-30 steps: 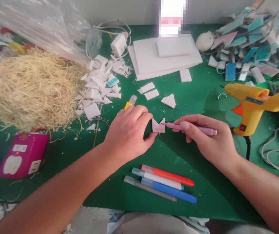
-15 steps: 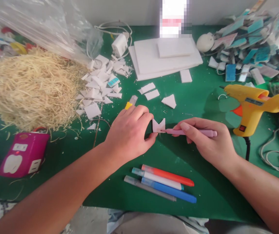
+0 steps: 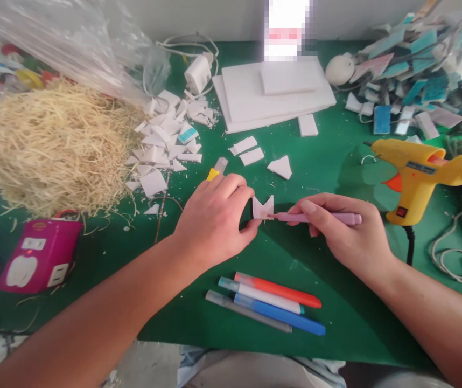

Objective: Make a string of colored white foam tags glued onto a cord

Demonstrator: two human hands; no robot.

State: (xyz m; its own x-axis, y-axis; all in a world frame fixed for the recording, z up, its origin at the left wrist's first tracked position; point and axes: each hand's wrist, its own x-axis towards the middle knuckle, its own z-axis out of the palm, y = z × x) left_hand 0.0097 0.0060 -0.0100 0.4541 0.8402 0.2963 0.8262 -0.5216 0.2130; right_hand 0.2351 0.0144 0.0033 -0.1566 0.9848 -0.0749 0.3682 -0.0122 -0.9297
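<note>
My left hand [image 3: 214, 220] pinches a small white foam piece [image 3: 263, 208] with two pointed tips, holding it upright on the green table [image 3: 255, 258]. My right hand [image 3: 346, 233] grips a pink pen [image 3: 315, 217] that lies nearly level, its tip touching the lower right of the foam piece. Both hands are closed on what they hold.
Several pens [image 3: 269, 302] lie near the front edge. A yellow glue gun [image 3: 420, 172] stands at right, cables beside it. A straw pile [image 3: 45, 145], white foam scraps [image 3: 166, 140], stacked foam sheets [image 3: 275, 94], a pink power strip [image 3: 39, 256] and a yellow-tipped cutter [image 3: 216, 170] surround the hands.
The pen tip dropped from the upper edge of the foam piece to its lower right and stayed there. My left hand barely moved.
</note>
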